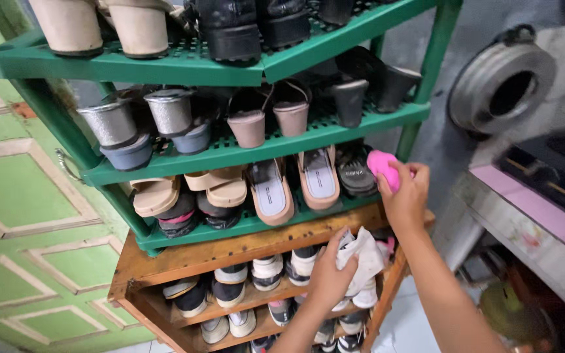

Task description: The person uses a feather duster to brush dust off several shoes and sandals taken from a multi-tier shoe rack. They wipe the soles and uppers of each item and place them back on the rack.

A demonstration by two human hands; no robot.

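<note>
A green plastic shoe rack (pixel 230 151) is standing in front of me, its tiers carrying heeled shoes and sandals. Under it a brown wooden shoe shelf (pixel 184 258) is holding rows of sneakers. A round metal ring (pixel 501 82) is hanging on the grey wall to the right. My left hand (pixel 327 278) is closing around a crumpled white cloth (pixel 363 256) at the wooden shelf's top board, fingers wrapped on it. My right hand (pixel 405 196) is gripping a small pink object (pixel 383 167) beside the rack's lowest tier, next to a dark sandal (pixel 354 171).
</note>
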